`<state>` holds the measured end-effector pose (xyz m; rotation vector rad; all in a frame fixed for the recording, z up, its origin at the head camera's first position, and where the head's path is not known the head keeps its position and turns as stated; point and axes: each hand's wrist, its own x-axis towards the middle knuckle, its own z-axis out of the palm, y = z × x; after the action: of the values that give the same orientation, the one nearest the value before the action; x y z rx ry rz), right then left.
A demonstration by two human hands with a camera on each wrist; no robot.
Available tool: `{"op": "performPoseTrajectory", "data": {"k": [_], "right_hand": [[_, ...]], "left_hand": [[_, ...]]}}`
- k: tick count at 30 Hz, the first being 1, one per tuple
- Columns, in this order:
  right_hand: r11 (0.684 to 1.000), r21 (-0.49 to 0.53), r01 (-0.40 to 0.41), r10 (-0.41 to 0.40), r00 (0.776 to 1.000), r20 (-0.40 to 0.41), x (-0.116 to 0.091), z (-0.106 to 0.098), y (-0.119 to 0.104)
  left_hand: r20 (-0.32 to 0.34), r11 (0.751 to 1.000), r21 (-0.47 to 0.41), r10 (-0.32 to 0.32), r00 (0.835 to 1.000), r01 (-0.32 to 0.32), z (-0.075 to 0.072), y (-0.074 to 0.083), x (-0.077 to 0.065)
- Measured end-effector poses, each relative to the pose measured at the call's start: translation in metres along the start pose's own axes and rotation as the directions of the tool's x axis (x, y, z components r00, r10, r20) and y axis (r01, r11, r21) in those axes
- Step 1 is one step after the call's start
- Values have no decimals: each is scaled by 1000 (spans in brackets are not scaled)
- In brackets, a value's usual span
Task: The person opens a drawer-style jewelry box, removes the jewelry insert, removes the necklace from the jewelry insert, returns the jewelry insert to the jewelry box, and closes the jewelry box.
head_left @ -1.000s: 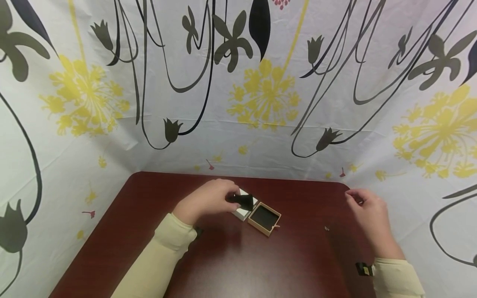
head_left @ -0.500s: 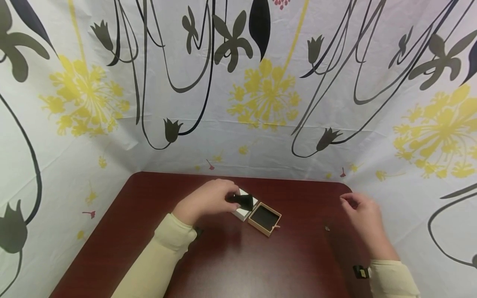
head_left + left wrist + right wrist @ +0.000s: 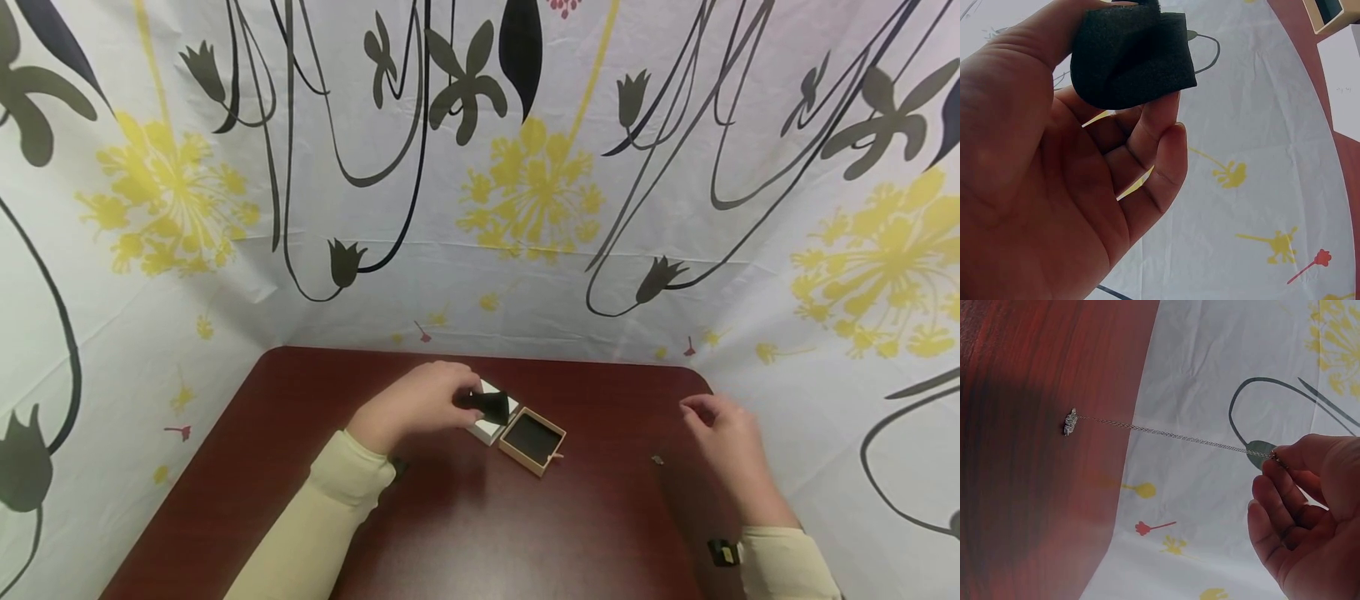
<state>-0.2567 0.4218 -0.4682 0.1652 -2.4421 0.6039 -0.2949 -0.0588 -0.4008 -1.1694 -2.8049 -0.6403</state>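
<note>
My left hand (image 3: 420, 402) pinches a bent piece of black foam (image 3: 1138, 65) between thumb and fingers, above the small boxes. In the left wrist view the foam is folded into a curve, with the lower fingers loosely bent beneath it. At the right of the head view my right hand (image 3: 731, 446) pinches the end of a fine necklace (image 3: 1179, 437) between thumb and fingertips. Its chain hangs down from the fingers, with a silver pendant (image 3: 1070, 422) at the lower end.
A small gold-edged box (image 3: 519, 457) with a black inside and a small tab stands on the dark red table (image 3: 480, 533). A white box part (image 3: 486, 431) lies against its left side, partly under the left hand. Patterned cloth (image 3: 420, 325) rises behind the table.
My right hand has moved a little to the left and toward me, still pinching the necklace. The left hand and the foam have stayed in place, as have the boxes.
</note>
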Motion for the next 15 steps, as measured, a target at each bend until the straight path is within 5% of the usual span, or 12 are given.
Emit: {"op": "performPoseTrajectory", "data": {"k": [15], "right_hand": [[999, -28, -21, 23, 998, 60, -5, 4, 5]], "left_hand": [[7, 1000, -14, -12, 1000, 12, -2, 2, 1]]}}
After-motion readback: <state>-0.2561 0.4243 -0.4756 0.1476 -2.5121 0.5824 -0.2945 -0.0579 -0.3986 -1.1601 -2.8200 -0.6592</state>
